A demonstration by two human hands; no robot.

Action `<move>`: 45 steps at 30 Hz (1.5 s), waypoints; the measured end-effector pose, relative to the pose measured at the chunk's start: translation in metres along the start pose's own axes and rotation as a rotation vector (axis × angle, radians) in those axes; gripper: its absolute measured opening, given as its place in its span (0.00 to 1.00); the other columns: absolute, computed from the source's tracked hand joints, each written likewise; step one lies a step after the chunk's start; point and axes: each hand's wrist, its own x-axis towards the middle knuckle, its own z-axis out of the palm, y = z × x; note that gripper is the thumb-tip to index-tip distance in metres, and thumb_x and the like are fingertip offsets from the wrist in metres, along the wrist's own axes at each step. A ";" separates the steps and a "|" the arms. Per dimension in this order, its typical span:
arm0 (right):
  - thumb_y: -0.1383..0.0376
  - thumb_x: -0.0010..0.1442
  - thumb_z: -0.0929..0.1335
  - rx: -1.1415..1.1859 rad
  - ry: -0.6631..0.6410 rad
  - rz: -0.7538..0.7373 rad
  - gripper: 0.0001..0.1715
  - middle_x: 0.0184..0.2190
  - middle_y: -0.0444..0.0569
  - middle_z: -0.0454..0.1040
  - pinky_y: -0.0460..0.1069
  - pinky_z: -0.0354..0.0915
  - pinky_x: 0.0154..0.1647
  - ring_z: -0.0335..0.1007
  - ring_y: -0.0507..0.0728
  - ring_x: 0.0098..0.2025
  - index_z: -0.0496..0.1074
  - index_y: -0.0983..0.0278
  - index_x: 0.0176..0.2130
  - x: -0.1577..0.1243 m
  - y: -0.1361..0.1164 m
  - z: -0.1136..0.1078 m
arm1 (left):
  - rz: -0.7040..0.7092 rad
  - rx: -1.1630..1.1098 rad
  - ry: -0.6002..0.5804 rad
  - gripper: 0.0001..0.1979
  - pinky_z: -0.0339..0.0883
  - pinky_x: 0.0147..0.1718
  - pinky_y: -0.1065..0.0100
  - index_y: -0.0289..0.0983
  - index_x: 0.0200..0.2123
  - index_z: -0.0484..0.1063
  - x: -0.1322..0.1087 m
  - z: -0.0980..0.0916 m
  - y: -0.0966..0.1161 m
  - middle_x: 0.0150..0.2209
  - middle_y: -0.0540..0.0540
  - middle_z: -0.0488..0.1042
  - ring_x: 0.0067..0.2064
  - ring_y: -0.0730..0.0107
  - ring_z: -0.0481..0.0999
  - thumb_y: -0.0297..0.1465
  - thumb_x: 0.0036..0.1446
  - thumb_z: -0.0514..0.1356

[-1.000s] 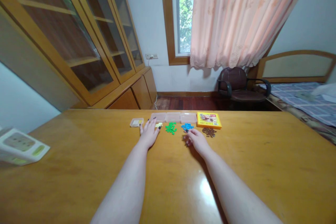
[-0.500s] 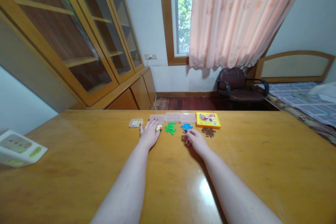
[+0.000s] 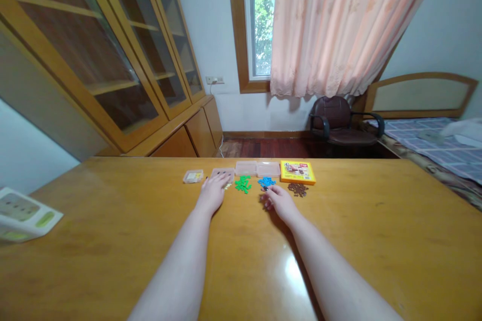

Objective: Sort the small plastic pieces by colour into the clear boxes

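My left hand [image 3: 211, 194] reaches over a small pile of pale yellow pieces [image 3: 228, 186], partly hiding it. Its stretched fingers extend over a clear plastic box [image 3: 228, 172] behind the pile. My right hand [image 3: 281, 201] hovers palm inward just in front of a pile of blue pieces [image 3: 266, 181]. Its fingers are loosely bent and apart, with nothing plainly held; the lower fingertips are blurred. Between the hands lies a pile of green pieces [image 3: 243, 184]. Brown pieces [image 3: 297, 189] are heaped right of my right hand.
Two more clear boxes, a middle one [image 3: 246, 168] and a right one [image 3: 268, 169], stand in a row near the table's far edge. A yellow packaging box [image 3: 297, 172] is at their right. A small clear case [image 3: 193, 176] lies left, and a white object [image 3: 28, 214] is at far left.
My left hand's fingers have drawn closer together and shifted over the pale yellow pieces and the box edge. My right hand has barely moved.
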 end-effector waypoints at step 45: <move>0.57 0.47 0.67 -0.027 -0.013 -0.070 0.14 0.25 0.44 0.72 0.44 0.57 0.17 0.60 0.48 0.17 0.66 0.63 0.34 0.001 -0.001 0.000 | -0.162 0.211 -0.057 0.28 0.32 0.58 0.36 0.42 0.59 0.57 -0.078 -0.001 0.077 0.61 0.36 0.57 0.64 0.46 0.50 0.37 0.55 0.54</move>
